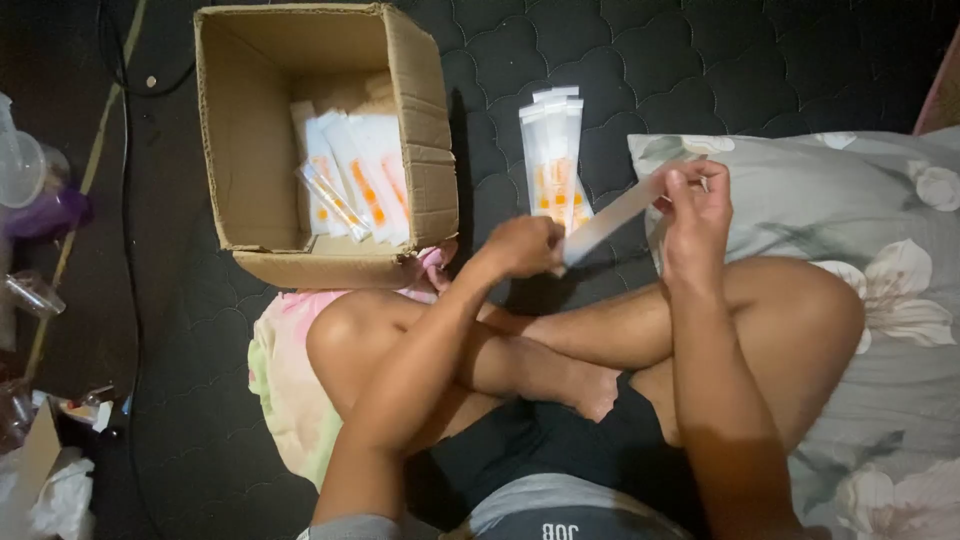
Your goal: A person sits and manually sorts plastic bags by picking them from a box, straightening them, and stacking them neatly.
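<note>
Both hands grip one long clear sleeve [618, 212] above the crossed legs, left hand [522, 245] pinching its lower end, right hand [694, 205] its top; keeping it taut and level should stop it buckling before it joins the pile [552, 160] beside the box [325, 140]

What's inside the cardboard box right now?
The cardboard box holds loose clear packets with orange contents, piled toward its right side. Anything beneath them is covered.
</note>
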